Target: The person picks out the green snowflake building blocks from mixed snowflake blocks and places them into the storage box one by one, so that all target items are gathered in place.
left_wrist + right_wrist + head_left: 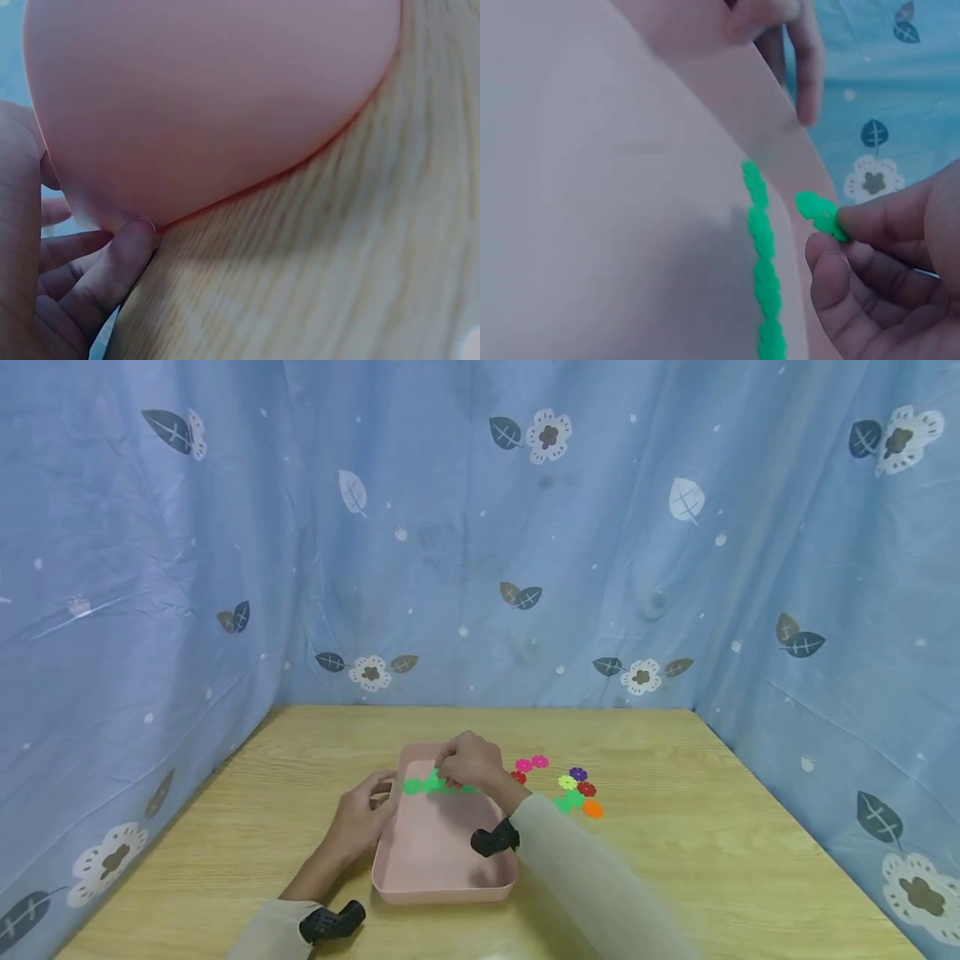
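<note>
A pink rectangular tray (442, 852) lies on the table. My left hand (362, 814) holds its left side, with the thumb at the base of the outer wall in the left wrist view and fingers bent near the rim. Over the far part of the tray, my right hand (468, 760) pinches a green notched plastic disc (821, 214) between thumb and index finger. Beneath it, several green discs (763, 232) form a row across the tray floor, close to the far wall. In the head view, the right hand covers part of that row.
Right of the tray lie loose notched discs: pink (540, 762), purple (578, 773), yellow (567, 782), red (587, 789), green (574, 799) and orange (592, 809). A blue patterned curtain (465, 543) surrounds the wooden table (712, 860) at the back and sides.
</note>
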Motion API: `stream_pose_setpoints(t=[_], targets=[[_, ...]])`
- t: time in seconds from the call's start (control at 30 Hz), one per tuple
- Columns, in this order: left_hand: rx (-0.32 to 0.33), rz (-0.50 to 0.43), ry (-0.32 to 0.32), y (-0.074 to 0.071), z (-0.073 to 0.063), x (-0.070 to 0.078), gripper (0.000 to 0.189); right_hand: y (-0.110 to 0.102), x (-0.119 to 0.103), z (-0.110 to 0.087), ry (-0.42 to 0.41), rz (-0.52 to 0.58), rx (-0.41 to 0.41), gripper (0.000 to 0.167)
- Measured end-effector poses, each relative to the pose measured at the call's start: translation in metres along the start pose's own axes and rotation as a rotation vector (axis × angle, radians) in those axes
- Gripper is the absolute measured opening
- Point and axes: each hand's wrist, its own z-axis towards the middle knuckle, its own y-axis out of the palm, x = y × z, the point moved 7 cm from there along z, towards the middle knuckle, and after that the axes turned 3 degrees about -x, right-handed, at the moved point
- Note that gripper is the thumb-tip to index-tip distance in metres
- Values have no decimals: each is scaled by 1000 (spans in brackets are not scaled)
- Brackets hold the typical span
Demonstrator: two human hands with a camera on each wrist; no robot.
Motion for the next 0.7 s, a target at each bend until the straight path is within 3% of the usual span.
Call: stream_pose_setpoints(t=[0.17, 0.43, 0.7], targets=[[-7, 11, 1, -1, 3, 1, 46, 14, -2, 5, 20, 122, -4, 8], [-3, 1, 3, -1, 3, 2, 45, 28, -6, 5, 16, 9, -29, 15], [4, 10, 2, 0, 1, 2, 45, 42, -7, 6, 80, -56, -16, 29]])
